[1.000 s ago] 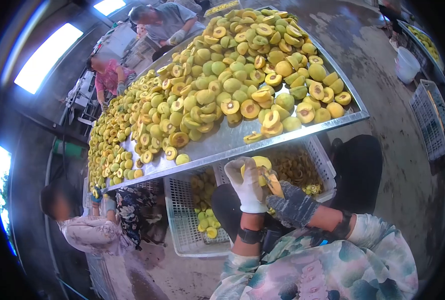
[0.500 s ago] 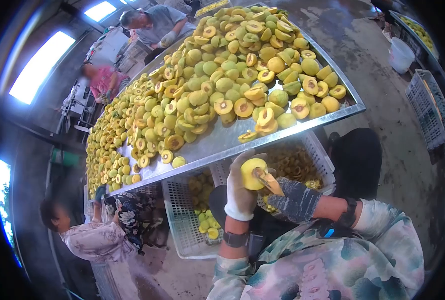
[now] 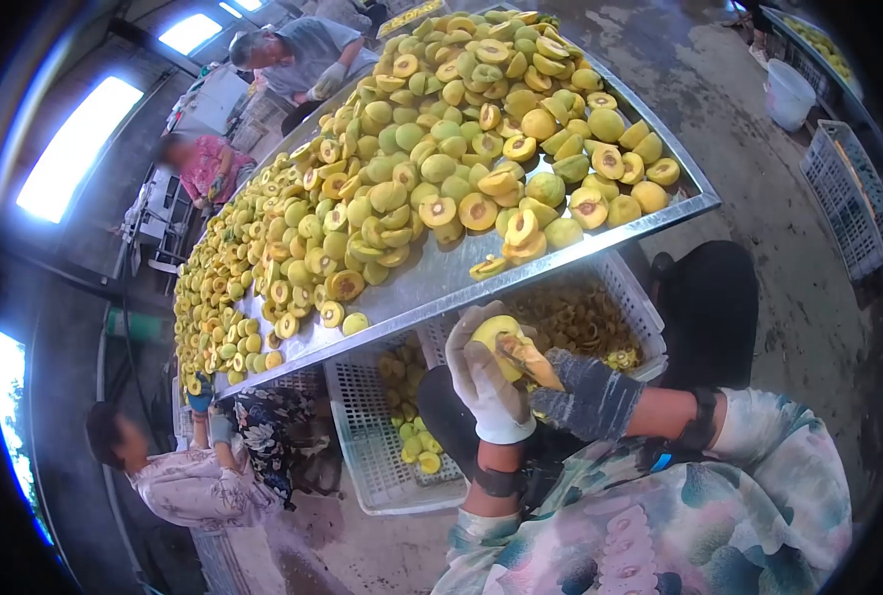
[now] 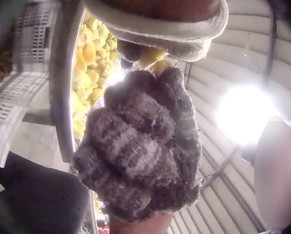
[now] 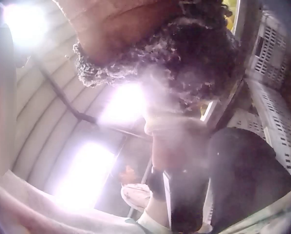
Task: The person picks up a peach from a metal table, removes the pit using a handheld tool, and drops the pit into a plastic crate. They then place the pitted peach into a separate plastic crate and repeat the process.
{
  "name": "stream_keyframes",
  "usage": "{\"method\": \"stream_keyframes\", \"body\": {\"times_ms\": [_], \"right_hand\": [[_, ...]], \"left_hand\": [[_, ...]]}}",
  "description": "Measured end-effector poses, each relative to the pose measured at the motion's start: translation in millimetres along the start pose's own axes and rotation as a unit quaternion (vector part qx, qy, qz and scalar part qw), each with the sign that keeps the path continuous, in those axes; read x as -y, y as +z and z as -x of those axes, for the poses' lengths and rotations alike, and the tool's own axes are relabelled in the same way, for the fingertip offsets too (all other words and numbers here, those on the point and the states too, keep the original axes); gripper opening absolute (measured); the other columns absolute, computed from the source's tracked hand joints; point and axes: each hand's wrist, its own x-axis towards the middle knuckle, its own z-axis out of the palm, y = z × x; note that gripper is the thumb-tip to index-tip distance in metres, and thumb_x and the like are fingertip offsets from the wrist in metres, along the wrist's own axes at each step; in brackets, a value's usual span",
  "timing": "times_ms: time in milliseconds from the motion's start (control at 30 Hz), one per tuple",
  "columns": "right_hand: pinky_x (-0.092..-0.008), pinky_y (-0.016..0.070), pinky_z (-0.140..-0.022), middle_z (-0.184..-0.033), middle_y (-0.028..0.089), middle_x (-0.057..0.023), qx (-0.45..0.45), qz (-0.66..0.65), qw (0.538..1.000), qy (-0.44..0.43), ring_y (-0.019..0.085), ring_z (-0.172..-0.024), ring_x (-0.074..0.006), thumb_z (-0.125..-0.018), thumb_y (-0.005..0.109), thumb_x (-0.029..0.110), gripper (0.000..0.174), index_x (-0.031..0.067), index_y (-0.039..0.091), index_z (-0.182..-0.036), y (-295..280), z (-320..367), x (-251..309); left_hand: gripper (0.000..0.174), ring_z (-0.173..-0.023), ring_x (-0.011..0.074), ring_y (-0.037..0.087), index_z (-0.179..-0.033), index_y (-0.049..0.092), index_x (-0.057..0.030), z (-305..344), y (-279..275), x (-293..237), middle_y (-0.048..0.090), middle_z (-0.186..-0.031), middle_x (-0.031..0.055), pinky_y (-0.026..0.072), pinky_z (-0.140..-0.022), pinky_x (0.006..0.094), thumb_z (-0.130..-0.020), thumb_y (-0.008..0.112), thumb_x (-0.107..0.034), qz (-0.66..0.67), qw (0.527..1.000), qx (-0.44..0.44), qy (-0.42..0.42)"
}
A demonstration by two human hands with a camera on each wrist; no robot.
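In the head view my left hand (image 3: 487, 385), in a white glove, holds a yellow peach half (image 3: 497, 335) with its fingers around the far side. My right hand (image 3: 582, 393), in a grey knitted glove, grips a short tan tool (image 3: 536, 363) whose tip is at the cut face of the peach. I cannot tell exactly what kind of tool it is. In the left wrist view the grey-gloved right hand (image 4: 135, 146) shows curled fingers, with yellow fruit (image 4: 152, 56) partly hidden behind it. The right wrist view has the grey glove (image 5: 179, 63) up close and glare below it.
A metal table (image 3: 416, 290) piled with halved peaches (image 3: 412, 164) stands ahead. Under its edge are white plastic crates, one (image 3: 372, 451) with peach pieces, another (image 3: 647, 315) with brown stones or scraps. Other people work around the table. A white bucket (image 3: 788, 96) and crate (image 3: 848, 198) stand right.
My left hand turned the peach half to show its cut face, then tilted it back with its fingers closer around it. The tool stayed at the fruit throughout. The head view shifted slightly.
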Motion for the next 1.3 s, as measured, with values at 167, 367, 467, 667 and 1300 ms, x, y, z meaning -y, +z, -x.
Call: {"method": "stream_keyframes", "body": {"times_ms": [167,367,467,667,1300], "right_hand": [[-0.0377,0.0460,-0.074,-0.096,0.058,-0.0197,-0.088,0.116,0.987,-0.067,0.058,-0.087,-0.0308,-0.085,0.058,0.024,0.040,-0.0012,0.048,-0.115,17.1,10.2,-7.1],[-0.0383,0.0441,-0.080,-0.109,0.054,-0.0206,-0.024,0.048,0.996,-0.066,0.055,-0.098,-0.0312,-0.089,0.051,0.021,0.036,0.0006,0.047,-0.119,11.5,16.2,1.0],[-0.0384,0.0433,-0.083,-0.110,0.053,-0.0207,0.052,-0.031,0.994,-0.094,0.055,-0.097,-0.0317,-0.089,0.050,0.020,0.038,0.0010,0.044,-0.122,3.5,11.6,-6.8],[-0.0378,0.0443,-0.081,-0.105,0.055,-0.0205,0.019,0.021,0.996,-0.082,0.056,-0.093,-0.0327,-0.088,0.052,0.019,0.038,0.0010,0.045,-0.121,-11.4,1.8,37.1],[-0.0410,0.0444,-0.077,-0.103,0.056,-0.0224,-0.097,0.109,0.978,-0.148,0.056,-0.091,-0.0363,-0.085,0.054,0.021,0.037,-0.0007,0.050,-0.114,22.0,13.2,-23.4]], "left_hand": [[0.055,-0.079,0.0268,0.060,-0.119,0.039,0.0013,3.7,4.9,-6.9,0.055,-0.106,0.0186,0.0520,-0.070,0.0349,-0.091,0.044,-0.046,-0.004,1.000,-0.011,0.025],[0.052,-0.084,0.0261,0.059,-0.120,0.038,-0.0011,13.6,9.7,-11.4,0.051,-0.114,0.0174,0.0513,-0.073,0.0348,-0.092,0.044,-0.045,-0.050,0.991,-0.015,0.123],[0.052,-0.087,0.0258,0.058,-0.122,0.037,-0.0025,16.3,5.8,-8.8,0.048,-0.118,0.0169,0.0508,-0.075,0.0351,-0.091,0.044,-0.045,-0.055,0.990,0.001,0.132],[0.054,-0.094,0.0299,0.057,-0.124,0.037,-0.0029,6.4,12.4,-27.4,0.047,-0.120,0.0176,0.0513,-0.073,0.0377,-0.090,0.049,-0.043,0.070,0.996,0.058,0.025],[0.050,-0.080,0.0276,0.061,-0.116,0.042,0.0049,3.4,13.4,-13.7,0.055,-0.108,0.0213,0.0519,-0.070,0.0347,-0.091,0.049,-0.038,-0.014,0.998,0.016,0.059]]}}
